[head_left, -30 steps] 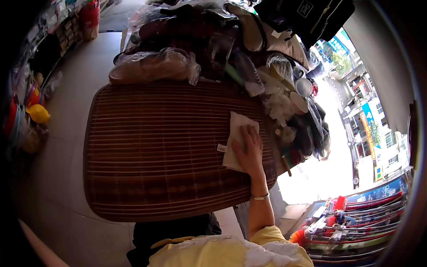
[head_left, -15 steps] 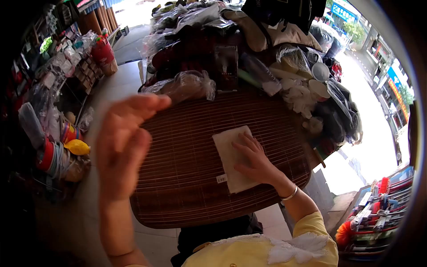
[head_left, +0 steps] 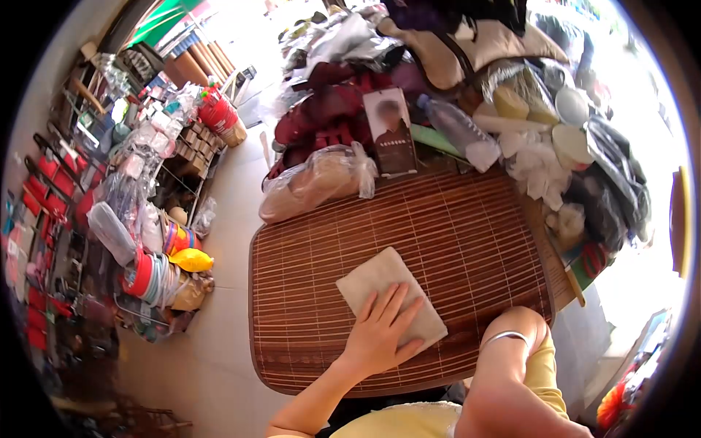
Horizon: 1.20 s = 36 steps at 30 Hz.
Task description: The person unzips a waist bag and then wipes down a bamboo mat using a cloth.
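A: What is nearest?

B: At lower right, a yellow sleeve [head_left: 546, 379] and the right hand [head_left: 522, 319], bent back beyond a silver bangle [head_left: 505, 336]. Its fingers are hidden, so I can't say whether they pinch anything, or whether the hand touches what lies under it.

A: And the other hand?

B: The left hand [head_left: 383, 327] lies palm down just below the middle of the frame, fingers a little apart. It isn't pinching; I'd judge it is simply laying its weight down.

A: On what?

B: A folded beige cloth [head_left: 383, 274], set aslant on the slatted bamboo mat [head_left: 314, 285]. The hand covers the cloth's lower part. Folding makes a thicker pad, and a flat palm probably keeps it from bunching on the ridges.

A: Beyond the mat?

B: At its far edge, a tan bundle in a clear plastic bag [head_left: 314, 182], likely wrapped against dust. Beside that, a portrait-printed box [head_left: 394, 146] stands up, seemingly propped by the dark red goods [head_left: 321, 109] behind it. To the right, a plastic bottle [head_left: 456, 124] lies tilted, and white cups [head_left: 572, 146] are crammed in, perhaps for want of room.

A: And farthest?

B: At upper left, brown rolls [head_left: 208, 58] stand side by side, presumably to save floor.
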Tool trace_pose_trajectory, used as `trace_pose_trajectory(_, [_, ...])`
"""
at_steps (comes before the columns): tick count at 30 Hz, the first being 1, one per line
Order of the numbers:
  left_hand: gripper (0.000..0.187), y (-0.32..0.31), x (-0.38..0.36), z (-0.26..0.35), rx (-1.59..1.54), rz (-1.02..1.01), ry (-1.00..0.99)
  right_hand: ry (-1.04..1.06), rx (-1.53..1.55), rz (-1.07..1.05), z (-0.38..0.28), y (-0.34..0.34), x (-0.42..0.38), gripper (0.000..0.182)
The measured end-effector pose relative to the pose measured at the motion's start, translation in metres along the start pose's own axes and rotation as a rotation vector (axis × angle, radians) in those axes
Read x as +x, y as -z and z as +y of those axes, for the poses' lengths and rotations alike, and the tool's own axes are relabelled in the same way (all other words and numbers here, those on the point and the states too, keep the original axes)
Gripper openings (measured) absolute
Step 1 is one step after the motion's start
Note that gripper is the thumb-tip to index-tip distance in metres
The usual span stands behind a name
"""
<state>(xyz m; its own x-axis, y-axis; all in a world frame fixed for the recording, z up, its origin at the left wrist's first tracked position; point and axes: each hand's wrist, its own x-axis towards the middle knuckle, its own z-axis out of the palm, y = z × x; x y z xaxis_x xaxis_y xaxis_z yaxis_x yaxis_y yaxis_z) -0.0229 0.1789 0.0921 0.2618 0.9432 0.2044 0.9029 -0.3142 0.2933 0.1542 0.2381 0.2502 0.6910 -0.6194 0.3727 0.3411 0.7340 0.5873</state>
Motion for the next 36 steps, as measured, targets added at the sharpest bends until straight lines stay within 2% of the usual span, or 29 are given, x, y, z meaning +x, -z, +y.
trace_pose_trajectory(4, [0.059, 0.006, 0.009, -0.006, -0.076, -0.057, 0.034, -0.056, -0.031, -0.026, 0.003, 0.029, 0.003, 0.055])
trace_pose_trajectory(7, [0.035, 0.008, 0.018, -0.027, -0.051, 0.045, 0.147, -0.097, -0.062, -0.039, 0.0, 0.043, 0.008, 0.053])
trace_pose_trajectory(8, [0.035, 0.01, 0.02, -0.033, -0.024, 0.065, 0.181, -0.111, -0.067, -0.037, -0.002, 0.045, 0.01, 0.053])
trace_pose_trajectory(10, [0.053, 0.011, 0.019, -0.055, -0.023, 0.152, 0.261, -0.128, -0.054, -0.012, -0.003, 0.047, 0.013, 0.051])
trace_pose_trajectory(11, [0.053, 0.014, 0.016, -0.066, -0.014, 0.158, 0.262, -0.135, -0.036, 0.005, -0.003, 0.047, 0.015, 0.051])
trace_pose_trajectory(13, [0.077, 0.018, 0.01, -0.081, 0.149, 0.159, 0.365, -0.158, 0.002, 0.03, -0.003, 0.046, 0.018, 0.05])
trace_pose_trajectory(14, [0.077, 0.017, 0.007, -0.08, 0.152, 0.161, 0.369, -0.171, 0.02, 0.041, -0.004, 0.046, 0.02, 0.049])
trace_pose_trajectory(16, [0.089, 0.017, 0.002, -0.079, 0.3, 0.033, 0.338, -0.197, 0.052, 0.065, -0.007, 0.045, 0.023, 0.048])
trace_pose_trajectory(17, [0.085, 0.019, 0.006, -0.064, 0.277, -0.03, 0.295, -0.212, 0.067, 0.077, -0.009, 0.044, 0.024, 0.047])
trace_pose_trajectory(22, [0.087, -0.004, 0.02, 0.014, 0.083, -0.188, -0.056, -0.292, 0.16, 0.127, -0.018, 0.038, 0.03, 0.044])
trace_pose_trajectory(24, [0.084, -0.017, 0.022, 0.035, 0.045, -0.183, -0.194, -0.327, 0.202, 0.147, -0.021, 0.035, 0.032, 0.043])
trace_pose_trajectory(25, [0.077, -0.02, 0.022, 0.04, 0.032, -0.165, -0.237, -0.344, 0.223, 0.158, -0.022, 0.033, 0.033, 0.042])
trace_pose_trajectory(28, [0.07, -0.025, 0.022, 0.027, 0.009, -0.099, -0.218, -0.387, 0.288, 0.19, -0.024, 0.031, 0.035, 0.04])
trace_pose_trajectory(29, [0.066, -0.013, 0.025, 0.025, -0.016, -0.146, -0.134, -0.401, 0.303, 0.206, -0.025, 0.03, 0.036, 0.04])
trace_pose_trajectory(32, [0.066, -0.002, 0.026, -0.005, 0.065, -0.092, 0.008, -0.437, 0.326, 0.243, -0.028, 0.029, 0.037, 0.038])
trace_pose_trajectory(36, [0.067, 0.0, 0.024, -0.029, 0.07, -0.024, 0.094, -0.475, 0.332, 0.257, -0.031, 0.032, 0.042, 0.036])
